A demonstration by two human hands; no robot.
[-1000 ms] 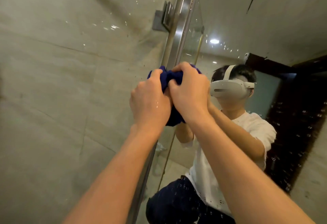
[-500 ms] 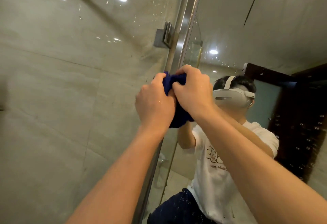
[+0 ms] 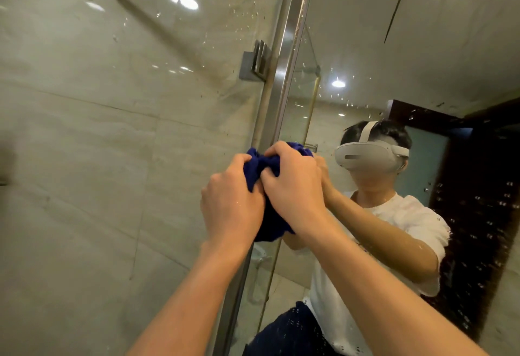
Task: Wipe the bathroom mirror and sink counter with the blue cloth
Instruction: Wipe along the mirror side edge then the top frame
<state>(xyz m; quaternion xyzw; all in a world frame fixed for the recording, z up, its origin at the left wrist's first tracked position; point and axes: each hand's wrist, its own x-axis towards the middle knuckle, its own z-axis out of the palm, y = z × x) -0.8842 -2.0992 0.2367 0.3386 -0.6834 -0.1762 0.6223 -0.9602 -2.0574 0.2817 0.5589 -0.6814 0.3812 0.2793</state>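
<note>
A bunched dark blue cloth (image 3: 257, 168) is held against the left edge of the mirror (image 3: 394, 46), beside its metal frame (image 3: 281, 82). My left hand (image 3: 232, 203) grips the cloth's left side with curled fingers. My right hand (image 3: 295, 187) grips its right side, fingers curled over the top. Most of the cloth is hidden behind both hands. Water drops speckle the mirror glass. The sink counter is out of view.
A wet glass panel (image 3: 126, 102) with a metal hinge clamp (image 3: 254, 61) stands left of the mirror frame, with a beige tiled wall behind it. The mirror reflects a person in a white shirt (image 3: 394, 215) wearing a headset and a dark door frame (image 3: 478, 187).
Both hands and the cloth have slid down along the mirror's left edge. The view has tilted up, showing more of the ceiling reflection.
</note>
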